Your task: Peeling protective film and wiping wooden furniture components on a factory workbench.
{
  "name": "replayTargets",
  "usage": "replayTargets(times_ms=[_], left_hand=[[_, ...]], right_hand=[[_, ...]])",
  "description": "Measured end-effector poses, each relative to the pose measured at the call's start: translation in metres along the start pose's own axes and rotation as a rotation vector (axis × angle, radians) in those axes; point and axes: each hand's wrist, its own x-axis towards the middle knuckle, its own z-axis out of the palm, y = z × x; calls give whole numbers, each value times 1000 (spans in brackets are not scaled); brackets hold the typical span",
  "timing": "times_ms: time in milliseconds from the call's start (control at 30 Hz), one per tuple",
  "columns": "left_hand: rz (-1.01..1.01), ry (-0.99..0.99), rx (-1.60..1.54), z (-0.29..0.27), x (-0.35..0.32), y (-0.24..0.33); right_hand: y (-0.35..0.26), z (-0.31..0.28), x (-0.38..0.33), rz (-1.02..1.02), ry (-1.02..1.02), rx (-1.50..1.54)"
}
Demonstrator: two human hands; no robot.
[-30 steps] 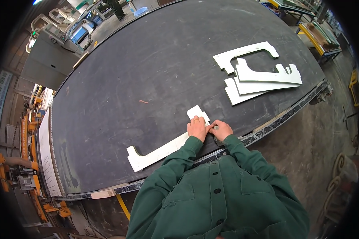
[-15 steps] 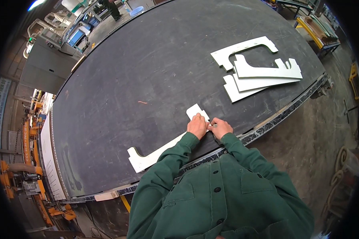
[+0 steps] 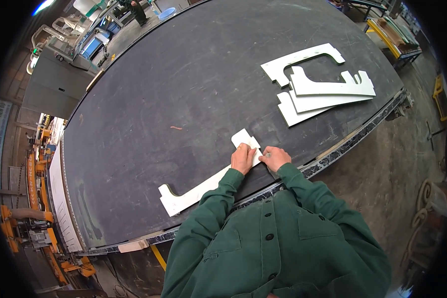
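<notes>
A long white cut-out panel point(image 3: 203, 188) with an upturned arm at each end lies flat along the near side of the dark table. My left hand point(image 3: 243, 158) is closed over the panel close to its right end, fingers pressed together on its face. Just right of it, my right hand point(image 3: 275, 158) is closed in a pinch at the panel's corner. Something small and greyish shows between its fingertips, too small to name. Both forearms wear green sleeves.
The broad dark tabletop point(image 3: 184, 84) has a dark edge strip point(image 3: 328, 160) in front of me. Several similar white cut-out panels point(image 3: 333, 88) lie overlapped at the right. A small reddish scrap point(image 3: 176, 128) lies mid-table. Orange machinery point(image 3: 35, 184) stands at the left.
My left hand has shifted slightly back and left along the panel, away from the right fingertips, baring the panel's corner. The right hand has moved very little. The panel stays in place.
</notes>
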Motion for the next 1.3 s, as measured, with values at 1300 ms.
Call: replayTargets(times_ms=[1300], left_hand=[[-31,105,-3,2,-1,11]], right_hand=[[-17,-42,49,-718,355,-163]])
